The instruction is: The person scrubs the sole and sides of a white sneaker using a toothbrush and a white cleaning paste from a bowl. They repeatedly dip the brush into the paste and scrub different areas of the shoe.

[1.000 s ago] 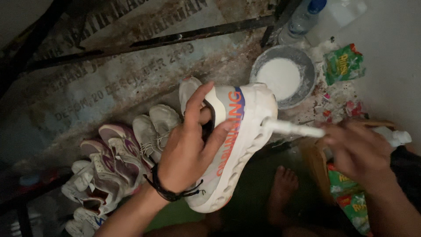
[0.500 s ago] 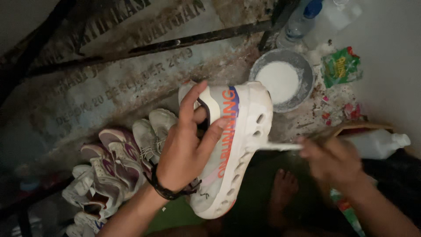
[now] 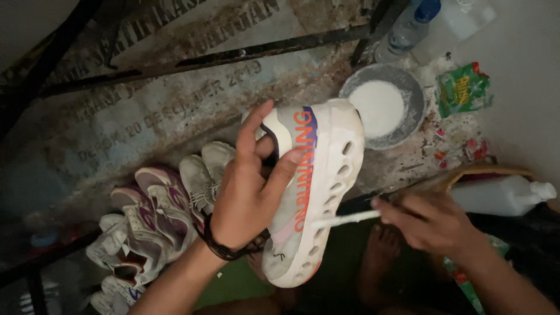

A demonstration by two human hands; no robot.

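Note:
My left hand (image 3: 248,192) grips a white running shoe (image 3: 318,192) with orange lettering and a purple patch on its side, held on edge with the holed sole turned to the right. My right hand (image 3: 429,224) holds a thin white brush (image 3: 347,219) by its handle, and the brush tip touches the holes in the middle of the sole. A dark band circles my left wrist. Beyond the shoe's toe sits a round grey bowl (image 3: 415,102) of white liquid.
Several worn shoes (image 3: 157,204) lie in a row on the stained concrete at the left. A clear bottle with a blue cap (image 3: 408,29) stands at the top, a green sachet (image 3: 464,87) beside the bowl, a white jug (image 3: 501,195) at the right. My bare foot (image 3: 379,256) is below.
The shoe has turned so more of its sole faces right and has come lower. My right hand has moved left and down, and the brush tip went from the toe to the mid-sole.

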